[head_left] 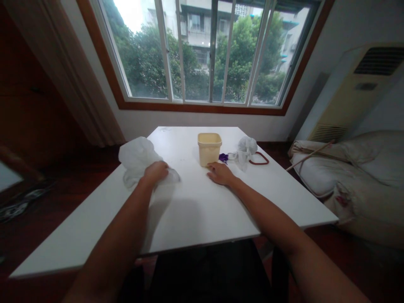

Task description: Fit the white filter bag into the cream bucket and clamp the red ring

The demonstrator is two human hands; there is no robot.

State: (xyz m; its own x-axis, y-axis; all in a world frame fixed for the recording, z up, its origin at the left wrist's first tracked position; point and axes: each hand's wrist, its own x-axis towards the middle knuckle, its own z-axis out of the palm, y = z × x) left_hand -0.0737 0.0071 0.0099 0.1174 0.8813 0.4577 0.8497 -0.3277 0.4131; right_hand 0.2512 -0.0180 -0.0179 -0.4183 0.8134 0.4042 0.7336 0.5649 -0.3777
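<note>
A crumpled, translucent white plastic bag point(136, 156) spreads over the left side of the white table point(189, 227). My left hand point(157, 171) is closed on its right part, and a loose flap of the bag shows past the fingers. Near the middle stands a small cream-coloured plastic bin point(209, 152), upright, with its mouth facing up. My right hand point(220, 173) rests low in front of the bin, fingers stretched out and somewhat apart, with a fingertip at the bin's base. Whether that fingertip touches the bin, I cannot tell.
Right of the bin lie a purple crumpled piece point(224, 158), another whitish plastic bag point(248, 145) and a dark red ring-shaped loop point(259, 158). Large white sacks point(362, 168) with a thin stick point(311, 154) stand beyond the table's right edge. A window point(202, 54) is ahead.
</note>
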